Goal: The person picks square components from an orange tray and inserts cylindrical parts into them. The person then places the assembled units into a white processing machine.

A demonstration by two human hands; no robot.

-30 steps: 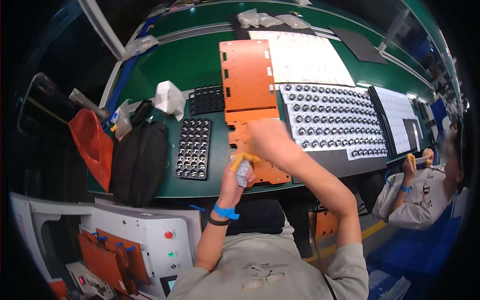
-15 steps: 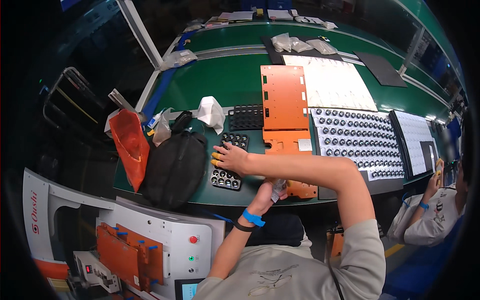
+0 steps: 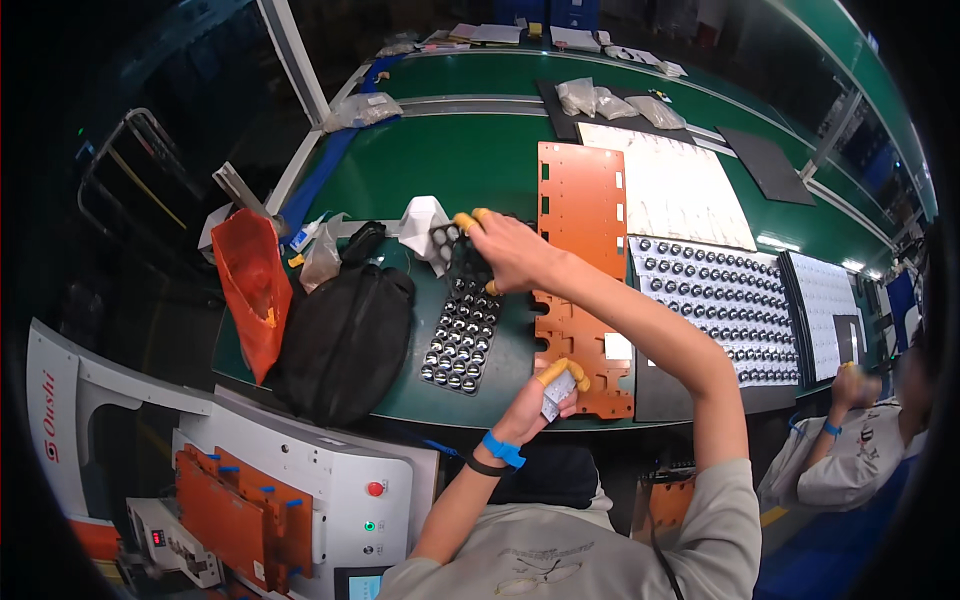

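Across the green bench (image 3: 430,150), I read the slotted orange fixture board (image 3: 580,210) as the largest thing by the hands: flat, probably stiff, best lifted by its long edges. Nearer the person lay the filled black tray (image 3: 463,335) of round, glossy, lens-like parts; I expected more weight there and surfaces that would scratch, so I favoured opposite sides and a level carry. Just beyond it, the black cell tray (image 3: 447,240) sat tilted in the right hand (image 3: 515,255), which I took as clamped on it, fingers over the far side and thumb at the near one. I judged that tray light, smooth and slightly springy, best held by its rim. Whether the two trays touched, I could not tell. Smallest was the pale grey piece (image 3: 557,396) by the board's lower end, with the left hand (image 3: 530,408) closed around it; it looked rigid and easy to pinch by its edges.

Half a second earlier, the right hand had been over the filled tray, and the cell tray had lain flat beside the board; now it was tilted and farther left. The left hand's hold had stayed.
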